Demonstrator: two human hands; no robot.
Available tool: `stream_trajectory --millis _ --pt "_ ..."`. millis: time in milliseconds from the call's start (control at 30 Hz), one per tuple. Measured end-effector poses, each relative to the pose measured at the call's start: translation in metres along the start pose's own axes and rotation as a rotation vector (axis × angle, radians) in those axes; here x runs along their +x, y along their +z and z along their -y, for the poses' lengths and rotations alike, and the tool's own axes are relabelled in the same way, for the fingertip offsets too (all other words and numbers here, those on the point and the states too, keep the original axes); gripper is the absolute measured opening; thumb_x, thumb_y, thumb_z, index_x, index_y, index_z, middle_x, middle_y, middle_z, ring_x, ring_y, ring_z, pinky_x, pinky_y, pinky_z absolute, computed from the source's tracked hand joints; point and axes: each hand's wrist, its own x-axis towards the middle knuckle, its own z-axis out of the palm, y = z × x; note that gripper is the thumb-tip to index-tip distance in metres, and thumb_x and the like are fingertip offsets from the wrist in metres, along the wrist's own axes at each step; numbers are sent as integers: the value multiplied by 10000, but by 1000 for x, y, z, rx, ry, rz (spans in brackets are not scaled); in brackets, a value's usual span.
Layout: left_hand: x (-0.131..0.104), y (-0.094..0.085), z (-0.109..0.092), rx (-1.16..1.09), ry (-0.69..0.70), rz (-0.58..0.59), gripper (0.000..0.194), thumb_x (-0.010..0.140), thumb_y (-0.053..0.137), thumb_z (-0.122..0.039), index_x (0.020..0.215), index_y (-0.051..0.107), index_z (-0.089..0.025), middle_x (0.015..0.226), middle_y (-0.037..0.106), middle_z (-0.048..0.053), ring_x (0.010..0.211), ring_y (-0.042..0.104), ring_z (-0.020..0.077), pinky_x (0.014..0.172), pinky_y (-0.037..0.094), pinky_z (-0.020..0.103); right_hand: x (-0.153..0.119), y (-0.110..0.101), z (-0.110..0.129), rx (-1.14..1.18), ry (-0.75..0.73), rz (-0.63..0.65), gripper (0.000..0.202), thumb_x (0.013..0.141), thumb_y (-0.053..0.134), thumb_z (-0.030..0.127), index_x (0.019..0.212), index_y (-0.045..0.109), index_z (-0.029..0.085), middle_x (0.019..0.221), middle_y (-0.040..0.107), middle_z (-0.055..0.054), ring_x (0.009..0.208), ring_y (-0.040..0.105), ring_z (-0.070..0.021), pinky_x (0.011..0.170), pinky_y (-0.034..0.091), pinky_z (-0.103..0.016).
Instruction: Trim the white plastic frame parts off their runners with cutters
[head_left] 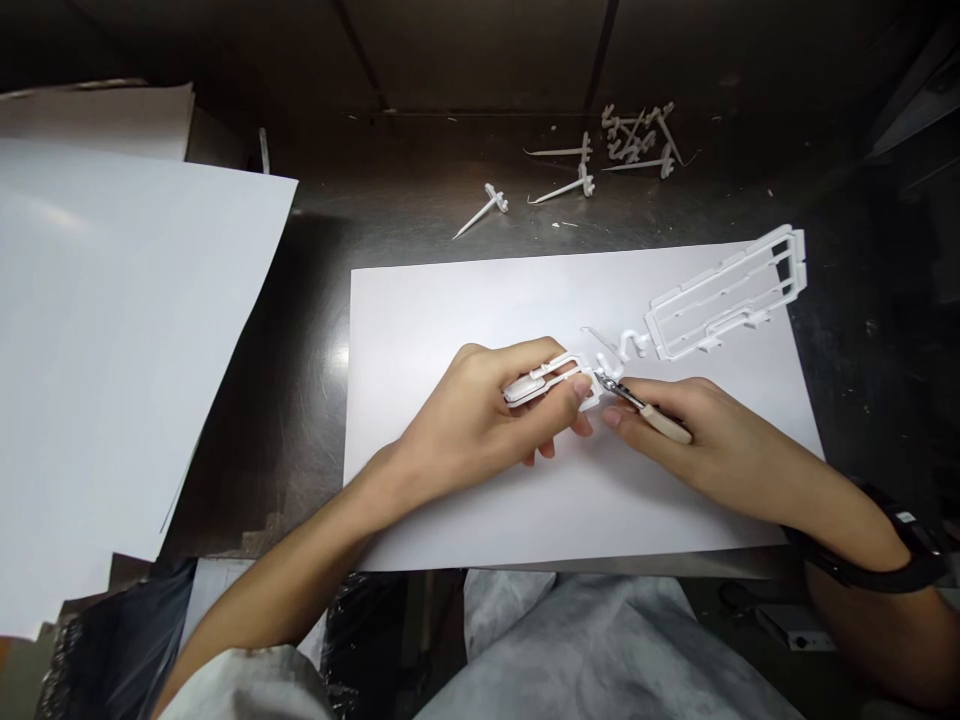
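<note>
My left hand is closed around a small white plastic frame, thumb on top near its right end. A curved white runner lies beside that end, with a larger white plastic frame tilted up to the right at its far side. In my right hand is a pair of small nippers with a cream handle. Their metal jaws touch or nearly touch the place between the small frame and the runner. Whether the jaws are closed on the plastic I cannot tell.
A white paper sheet lies under both hands on the dark metal table. Several white plastic runner scraps are scattered at the back, one cut piece nearer. A stack of large white sheets stands at the left.
</note>
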Motion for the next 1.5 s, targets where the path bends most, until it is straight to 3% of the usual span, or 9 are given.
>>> stream_trajectory --millis 267,567,733,867,1033,1100,1267,1433,1500 --pt "2 0 4 -26 -15 6 77 1022 761 -130 955 745 -165 850 788 -58 562 666 64 472 545 131 2 4 -2 -39 -11 -52 433 1170 509 478 863 643 205 690 512 21 579 412 -169 583 308 -323" --pt "4 -1 3 20 -16 24 132 1084 714 -256 977 722 -178 886 773 -51 601 675 88 502 564 173 2 9 -7 -50 -23 -85 572 1201 446 619 897 710 212 611 394 44 530 358 -172 548 268 -350" --pt "-3 -29 -1 371 -93 207 214 1142 625 -389 1043 723 -226 937 735 -41 760 671 123 630 511 228 -1 3 -6 -49 2 -44 594 1184 494 617 740 517 223 644 398 45 571 363 -165 557 276 -347" --pt "-16 -58 0 708 -117 303 322 1092 661 -575 1104 715 -257 1112 692 20 1087 618 243 904 505 343 -5 -5 -5 5 8 -58 584 1174 521 584 741 386 218 671 346 46 608 336 -165 558 261 -350" --pt "0 -52 12 868 32 -222 447 1089 651 -600 1324 626 -220 1355 635 93 1276 560 308 1086 457 454 -2 -4 -9 87 22 -165 533 1170 546 535 778 375 217 697 337 54 620 332 -159 579 268 -354" --pt "16 -41 25 846 138 -288 405 1096 688 -481 1385 622 -205 1338 665 92 1252 593 295 1071 472 441 1 -1 -9 108 -4 -211 494 1154 568 487 785 378 219 695 350 56 626 346 -159 592 271 -353" --pt "38 -32 49 804 257 -243 196 1098 702 -325 1240 754 -201 1014 743 37 910 663 222 855 514 365 2 -3 -6 69 -94 -412 331 1116 627 374 841 514 231 746 492 50 682 446 -174 627 319 -341" --pt "22 -35 22 706 379 -39 243 1149 595 -255 1321 762 -212 1163 736 76 1050 679 206 941 522 328 0 -14 -6 -57 -202 -857 153 1125 661 328 1076 736 205 1030 701 -32 832 609 -223 729 410 -356" --pt "15 -31 10 603 368 86 280 1151 560 -185 1336 767 -218 1219 719 90 1127 678 197 988 515 311 0 -17 -7 -50 -178 -834 166 1131 670 329 1187 760 201 1180 720 -63 965 655 -261 815 440 -364"
